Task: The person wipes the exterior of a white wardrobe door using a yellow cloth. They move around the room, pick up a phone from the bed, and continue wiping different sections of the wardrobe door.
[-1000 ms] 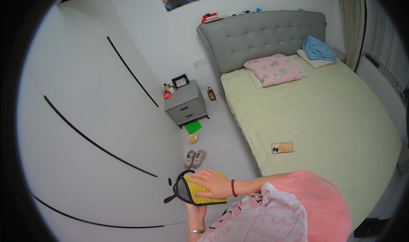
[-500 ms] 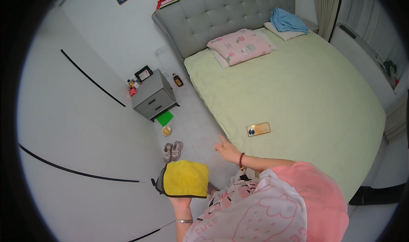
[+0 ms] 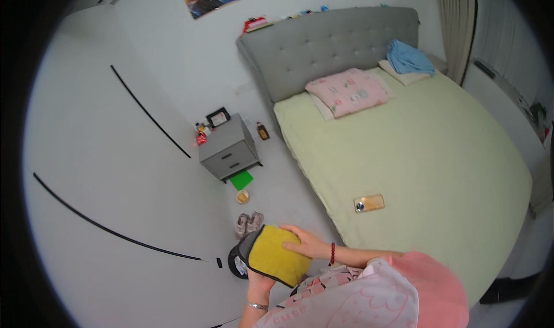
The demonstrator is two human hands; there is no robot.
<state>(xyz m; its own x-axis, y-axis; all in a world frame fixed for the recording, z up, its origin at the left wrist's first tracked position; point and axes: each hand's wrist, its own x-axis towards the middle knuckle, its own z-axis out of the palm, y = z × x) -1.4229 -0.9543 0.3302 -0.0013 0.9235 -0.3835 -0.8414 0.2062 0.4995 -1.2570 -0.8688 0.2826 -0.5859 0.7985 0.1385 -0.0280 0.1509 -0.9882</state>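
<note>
A folded cleaning cloth (image 3: pixel 278 256), yellow on one face and grey on the other with a dark border, hangs in front of me low in the view. My left hand (image 3: pixel 262 282) holds it from beneath, its fingers mostly hidden behind the cloth. On the upper right side my right hand (image 3: pixel 307 244) grips the cloth's edge, thumb on the yellow face and the other fingers behind. A silver bracelet circles the left wrist, a red bead bracelet the right.
To the right, a bed (image 3: pixel 404 155) holds a phone (image 3: pixel 369 203) and pillows. A grey nightstand (image 3: pixel 229 148) stands by the left wall. On the floor are a brown bottle (image 3: pixel 262 131), a green sheet (image 3: pixel 241 180), a small round container (image 3: pixel 242 197), shoes (image 3: pixel 249 224) and a dark bin (image 3: pixel 235 263).
My right hand has come in from the bedside and taken hold of the cloth. The cloth has tilted and shifted right. The head view has moved, uncovering the bin.
</note>
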